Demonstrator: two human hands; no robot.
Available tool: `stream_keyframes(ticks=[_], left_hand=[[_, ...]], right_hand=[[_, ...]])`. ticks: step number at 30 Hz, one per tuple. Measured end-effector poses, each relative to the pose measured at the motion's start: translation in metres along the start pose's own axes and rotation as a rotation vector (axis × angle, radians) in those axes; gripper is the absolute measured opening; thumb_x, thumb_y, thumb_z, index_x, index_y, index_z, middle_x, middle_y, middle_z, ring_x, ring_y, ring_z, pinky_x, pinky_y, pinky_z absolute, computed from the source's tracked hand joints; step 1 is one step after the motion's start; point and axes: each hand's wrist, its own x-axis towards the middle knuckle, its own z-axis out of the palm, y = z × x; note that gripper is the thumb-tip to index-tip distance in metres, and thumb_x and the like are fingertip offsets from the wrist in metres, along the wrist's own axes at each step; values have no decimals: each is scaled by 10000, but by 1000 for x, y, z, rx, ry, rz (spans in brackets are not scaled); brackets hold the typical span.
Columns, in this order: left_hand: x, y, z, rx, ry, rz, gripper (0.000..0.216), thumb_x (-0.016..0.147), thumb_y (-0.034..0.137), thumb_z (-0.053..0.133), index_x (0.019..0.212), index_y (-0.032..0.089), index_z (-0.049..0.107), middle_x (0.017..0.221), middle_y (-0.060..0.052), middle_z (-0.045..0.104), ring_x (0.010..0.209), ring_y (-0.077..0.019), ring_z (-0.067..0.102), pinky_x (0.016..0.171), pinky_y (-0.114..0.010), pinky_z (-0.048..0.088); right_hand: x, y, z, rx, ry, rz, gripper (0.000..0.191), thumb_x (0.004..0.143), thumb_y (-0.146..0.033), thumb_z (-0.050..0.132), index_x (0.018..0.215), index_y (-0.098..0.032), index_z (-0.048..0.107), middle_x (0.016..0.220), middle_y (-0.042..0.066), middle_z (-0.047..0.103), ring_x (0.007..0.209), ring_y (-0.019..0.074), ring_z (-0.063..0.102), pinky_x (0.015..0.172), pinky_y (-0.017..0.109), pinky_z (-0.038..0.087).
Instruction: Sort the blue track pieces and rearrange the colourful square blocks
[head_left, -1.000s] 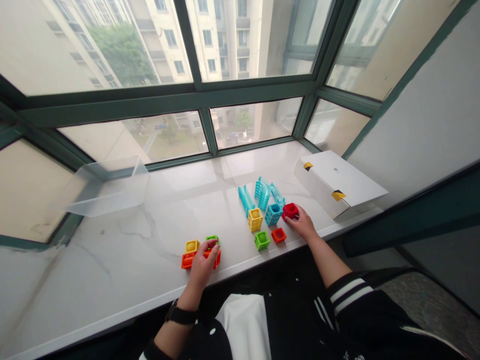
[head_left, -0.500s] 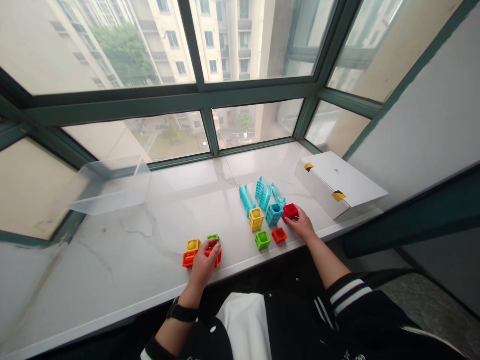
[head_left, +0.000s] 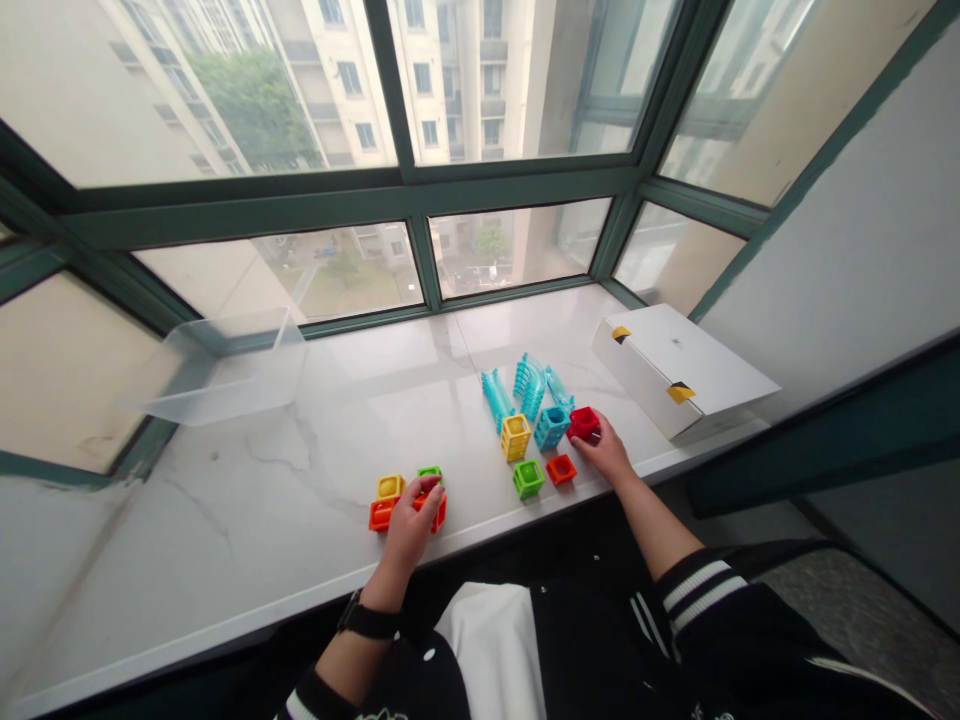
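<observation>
My right hand (head_left: 604,448) is closed on a red block (head_left: 582,422) with a round opening, at the right end of the block group. Beside it stand a stacked blue block (head_left: 552,428), a stacked yellow block (head_left: 516,438), a green block (head_left: 529,480) and a low orange-red block (head_left: 561,469). Farther left, my left hand (head_left: 411,520) curls over an orange block (head_left: 439,514), hiding part of it. Around these fingers are another orange block (head_left: 381,515), a yellow block (head_left: 390,487) and a partly covered green block (head_left: 430,472).
Several light-blue track pieces (head_left: 529,386) lie behind the right-hand blocks. A white box (head_left: 679,365) with yellow-and-black tabs sits at the right, and a clear plastic bin (head_left: 247,395) at the left. Windows back the marble-patterned sill (head_left: 300,480).
The whole view has shifted slightly. Both hands keep their places on the blocks, and no block has visibly moved on the sill.
</observation>
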Motion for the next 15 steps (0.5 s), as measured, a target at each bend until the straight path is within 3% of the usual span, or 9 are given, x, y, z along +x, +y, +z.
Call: stream_keyframes(ticks=[3,8,11,15], left_hand=[[0,3,-1,-43,-4,-24,521,878,644,668,1134,197,745,1123,-105,757,1097,-285,699,969,-398,534],[-1,4,-5,-211,32,-76,547,858,663,682,1114,185,753,949,-62,728,866,-215,692,747,-308,560],[-3,7,-6,-399,105,-100,535,850,655,698,1096,185,763,926,-52,716,835,-192,681,703,-278,556],[-9,19,-6,-630,171,-109,506,858,638,705,1070,183,767,903,-35,707,800,-156,657,677,-243,541]], right_hand=[[-6,7,-1,72,2,37,921,729,-471,787,1543,-246,417,1513,174,559,1305,349,642,1080,583,557],[-20,7,-18,53,139,40,803,729,-320,662,1497,-207,458,1510,200,543,1404,359,559,1160,591,483],[-28,-18,-33,0,303,-59,756,729,-225,613,1474,-205,486,1457,175,591,1387,336,569,1174,593,468],[-35,-79,-39,-4,445,-220,670,769,-170,587,1436,-194,531,1352,143,659,1264,290,646,1133,552,511]])
